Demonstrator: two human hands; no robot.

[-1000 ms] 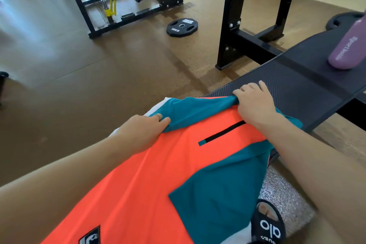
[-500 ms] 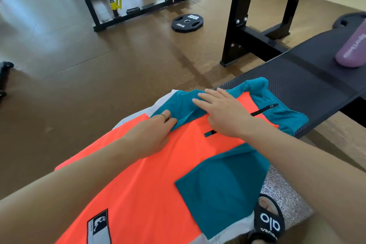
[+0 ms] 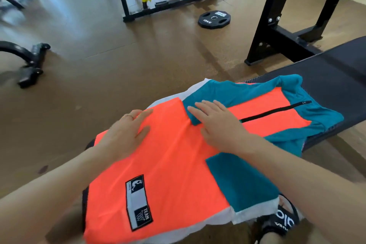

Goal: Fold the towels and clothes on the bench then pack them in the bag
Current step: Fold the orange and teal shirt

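We see a shirt (image 3: 172,164) lying flat along a bench (image 3: 340,77), which runs from near us away to the right. Our left hand (image 3: 126,134) rests on the shirt's left part and our right hand (image 3: 219,127) just beside it, toward the middle. Behind the bench, a weight plate (image 3: 214,19) lies on the floor, with a rack frame (image 3: 277,25) to its right.
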